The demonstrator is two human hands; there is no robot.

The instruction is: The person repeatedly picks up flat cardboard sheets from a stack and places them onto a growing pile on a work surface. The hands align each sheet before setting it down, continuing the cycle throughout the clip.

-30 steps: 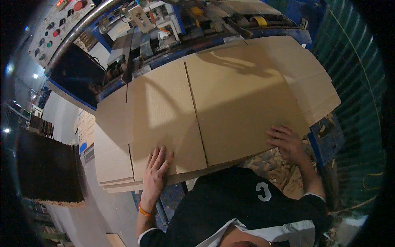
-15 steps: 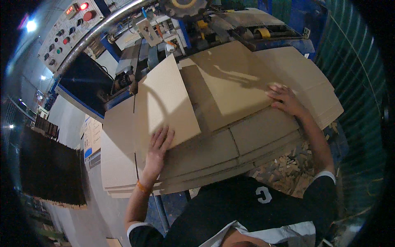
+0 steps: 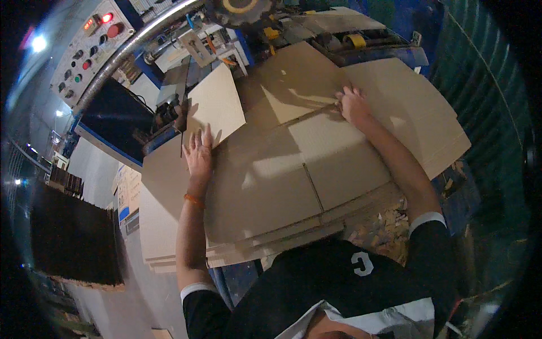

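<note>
A folded sheet of brown cardboard [image 3: 305, 73] lies over a stack of flat cardboard sheets [image 3: 259, 192], its far end at the machine. At its left, a paler flap [image 3: 217, 99] is turned over with its edge slightly raised. My left hand [image 3: 199, 155] rests on the near edge of this flap, fingers spread and pointing away from me. On the right, my right hand [image 3: 354, 106] touches the near right corner of the folded sheet, fingers loosely bent and partly apart. Neither hand is wrapped round anything.
The machine [image 3: 197, 48] with rollers and belts stands beyond the stack. Its control panel [image 3: 90, 51], with a lit red lamp, is at the far left. Cardboard scraps [image 3: 378, 231] lie below the stack's near right edge. A green corrugated wall [image 3: 485, 85] borders the right.
Both hands have moved away from me, and the folded sheet has slid with them toward the machine. More of the stacked sheet beneath shows now.
</note>
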